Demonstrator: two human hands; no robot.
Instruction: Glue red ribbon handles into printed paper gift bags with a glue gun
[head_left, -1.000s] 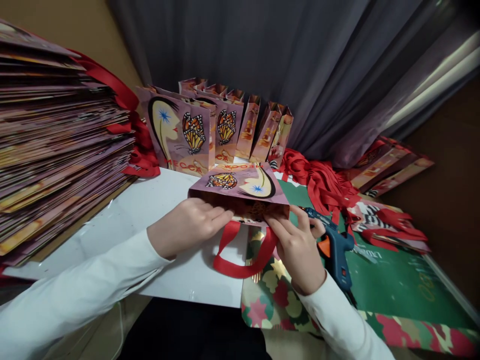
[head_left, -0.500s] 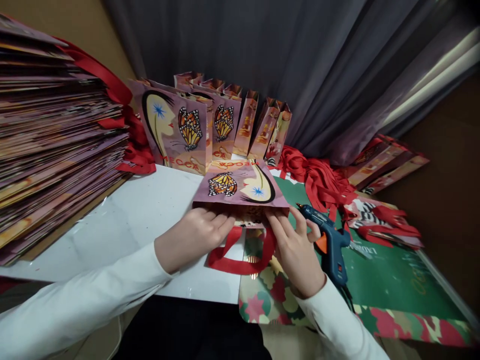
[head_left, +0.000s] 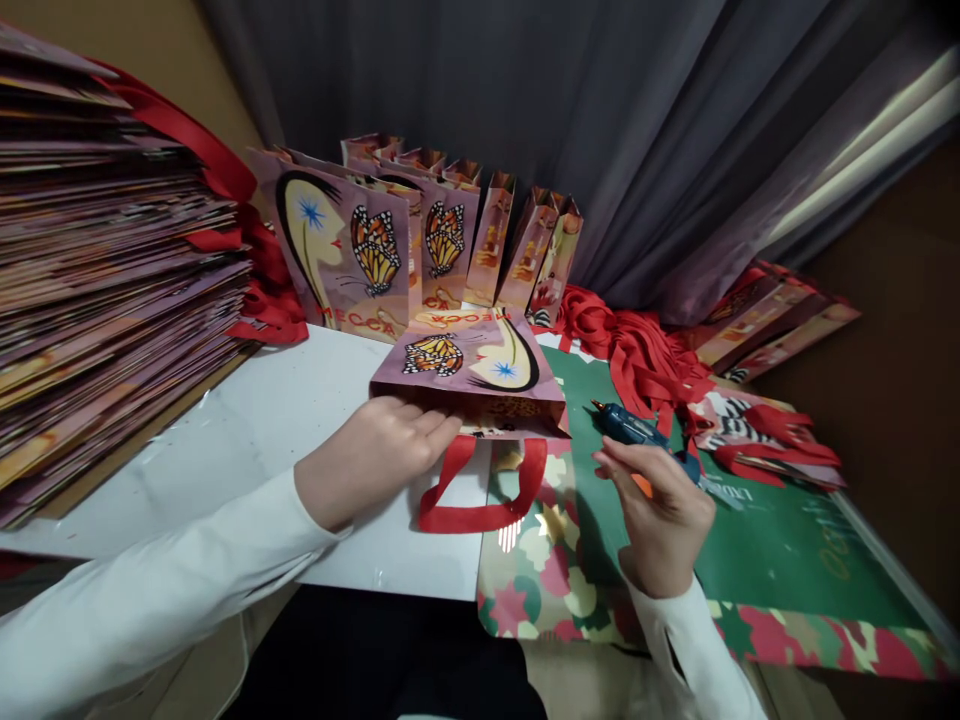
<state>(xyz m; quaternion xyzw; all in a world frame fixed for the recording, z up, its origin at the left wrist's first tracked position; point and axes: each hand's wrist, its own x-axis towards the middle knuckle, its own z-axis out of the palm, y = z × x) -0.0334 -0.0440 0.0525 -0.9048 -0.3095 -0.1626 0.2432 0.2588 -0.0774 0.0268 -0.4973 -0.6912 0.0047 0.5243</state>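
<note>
"bag (head_left: 469,355) lies on the table (head_left: 322,390); left hand (head_left: 379,458) half inside, grip hidden."
"right hand (head_left: 664,520)?"
"curled by the glue gun (head_left: 631,425) — can't tell if holding. brushing its tip, if hot, could burn."

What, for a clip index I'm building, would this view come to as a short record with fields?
Left side: left hand at the open mouth of the lying bag
Right side: right hand by the glue gun, hiding part of it; contact unclear
Bag pose: on its side, mouth toward the person, red handle out front
Behind: row of standing bags, dark curtain
Left of view: tall stack of flat printed pieces
Right of view: heap of red ribbon
</note>
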